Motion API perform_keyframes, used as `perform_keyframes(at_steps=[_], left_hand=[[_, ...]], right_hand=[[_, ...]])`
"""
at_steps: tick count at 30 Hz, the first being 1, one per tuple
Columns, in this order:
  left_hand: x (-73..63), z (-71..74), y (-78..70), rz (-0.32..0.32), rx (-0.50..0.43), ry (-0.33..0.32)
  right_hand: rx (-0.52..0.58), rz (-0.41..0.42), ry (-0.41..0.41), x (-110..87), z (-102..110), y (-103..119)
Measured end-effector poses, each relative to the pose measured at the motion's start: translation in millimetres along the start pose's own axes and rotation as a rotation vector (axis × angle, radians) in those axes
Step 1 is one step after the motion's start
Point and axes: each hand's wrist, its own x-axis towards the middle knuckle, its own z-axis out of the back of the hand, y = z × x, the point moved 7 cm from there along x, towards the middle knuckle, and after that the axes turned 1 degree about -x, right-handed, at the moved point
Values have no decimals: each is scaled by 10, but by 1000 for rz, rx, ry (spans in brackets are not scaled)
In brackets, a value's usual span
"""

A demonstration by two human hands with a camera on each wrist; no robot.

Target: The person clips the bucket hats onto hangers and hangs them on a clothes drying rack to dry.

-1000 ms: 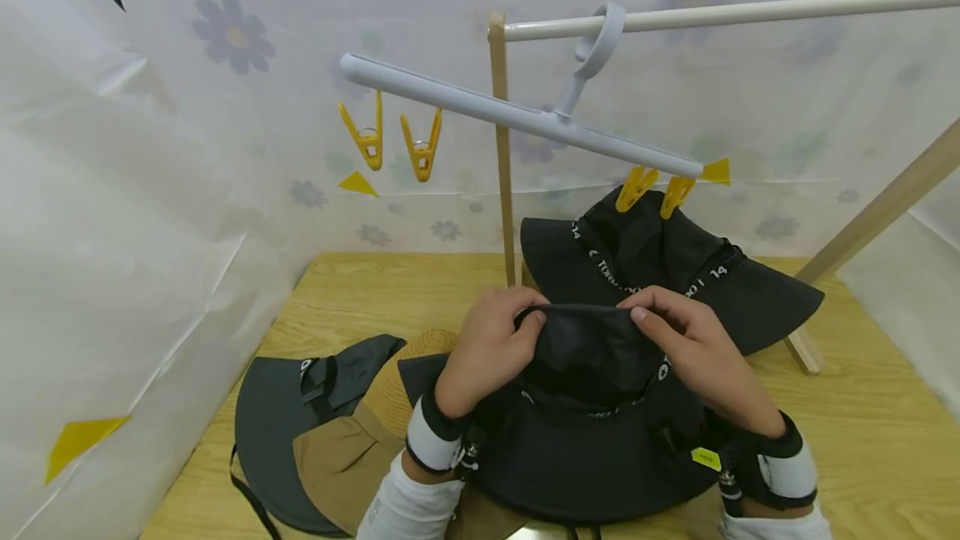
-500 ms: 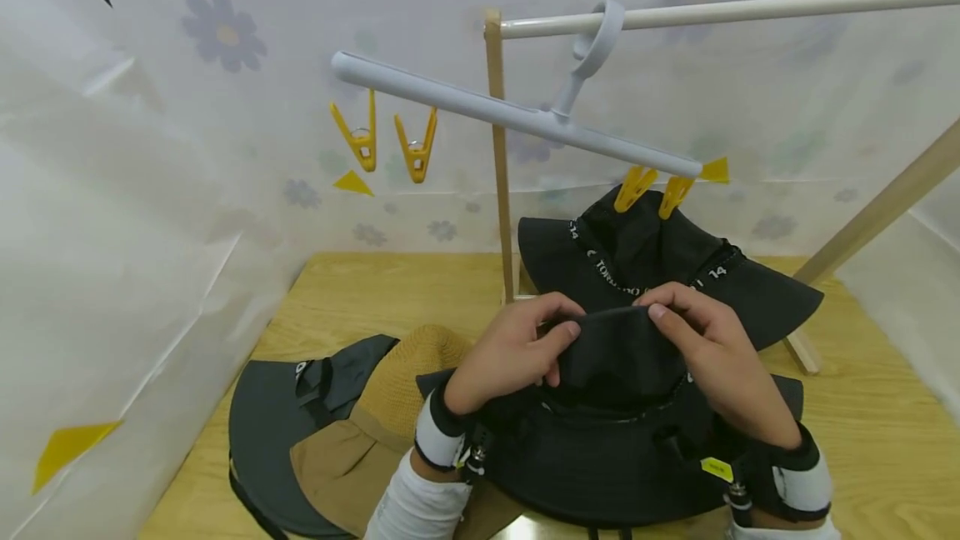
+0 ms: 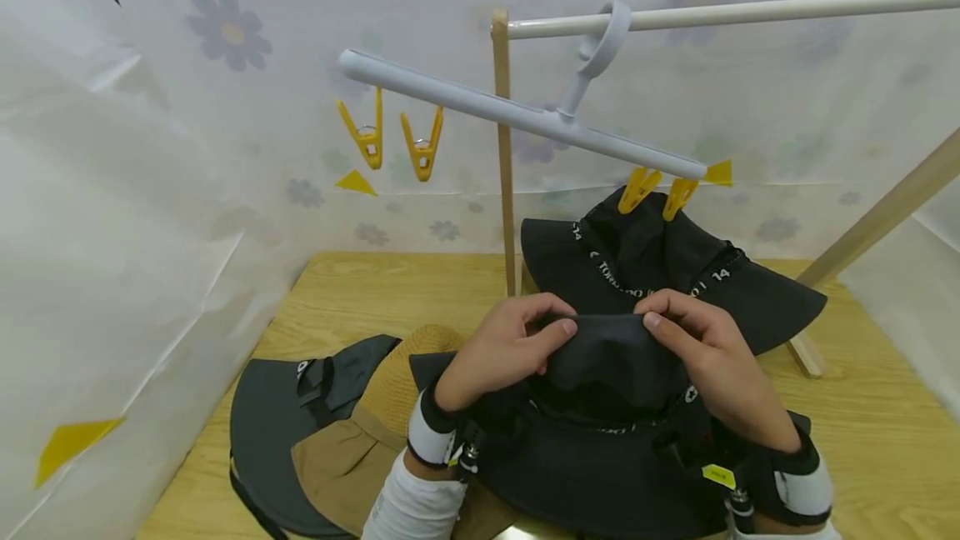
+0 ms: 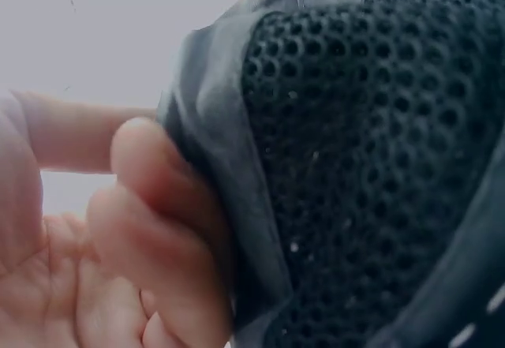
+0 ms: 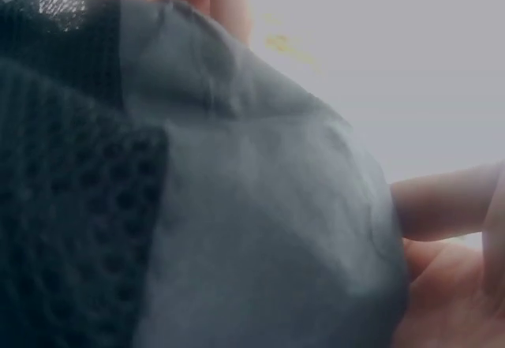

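A black wide-brimmed bucket hat point(image 3: 611, 365) is held up in front of me, its crown's top edge pulled straight between both hands. My left hand point(image 3: 513, 348) pinches the crown's left corner between thumb and fingers. At the right corner, my right hand point(image 3: 701, 348) pinches the same edge. Mesh panels point(image 4: 355, 151) show on the crown's side in the left wrist view, and smooth cloth point(image 5: 268, 206) fills much of the right wrist view. Behind it, a second black hat point(image 3: 645, 257) with white lettering hangs from two yellow clips point(image 3: 660, 192).
A pale blue hanger point(image 3: 525, 117) hooks over a white rod point(image 3: 720, 17) and tilts down to the right. Two yellow clips point(image 3: 393, 140) dangle from its left end. Several hats, including a dark one point(image 3: 262, 432) and a tan one point(image 3: 345, 465), overlap on the table at left.
My left hand has shifted to the right along the crown's edge, closer to the right hand. The right hand has moved slightly right, still pinching the hat.
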Motion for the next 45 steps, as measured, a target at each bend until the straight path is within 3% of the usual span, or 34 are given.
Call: perform_keyframes(at_steps=[6, 12, 20, 31, 45], left_hand=[[-26, 38, -27, -13, 14, 5], [-22, 50, -33, -21, 39, 0], [-88, 132, -51, -41, 26, -73], [-135, 179, -131, -86, 38, -92], [-145, 177, -149, -94, 48, -92]], right_hand=[[-41, 8, -14, 2, -43, 11], [-237, -8, -61, 25, -39, 48], [-421, 35, 3, 199, -103, 220], [-508, 23, 43, 256, -100, 357], [-590, -71, 11, 375, 171, 327]])
